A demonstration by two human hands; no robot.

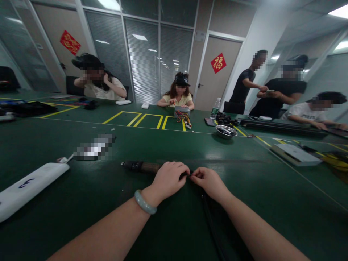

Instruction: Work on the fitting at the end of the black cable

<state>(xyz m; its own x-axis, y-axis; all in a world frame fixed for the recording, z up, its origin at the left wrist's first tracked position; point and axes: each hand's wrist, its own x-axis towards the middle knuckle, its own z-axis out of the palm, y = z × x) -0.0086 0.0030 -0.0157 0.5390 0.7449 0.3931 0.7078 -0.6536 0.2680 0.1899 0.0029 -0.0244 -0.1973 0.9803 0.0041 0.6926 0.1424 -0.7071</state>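
Note:
A dark, pen-shaped electric screwdriver (140, 166) lies crosswise over the green table, its narrow tip to the left. My left hand (169, 181), with a pale green bangle on the wrist, is closed around its right end. Close beside it, my right hand (208, 181) pinches at the same end, where a small black part shows between the fingertips. The exact joint there is covered by my fingers. From below my right hand a black cord (208, 214) runs down towards the table's near edge.
On the left are a white power bank marked 3 (32, 186) and a pixelated object (94, 148). A metal bowl (226, 132) holds small parts. A pale flat box (296, 154) lies right. Opposite, a person handles a grey wired box (182, 110); other people stand or sit around.

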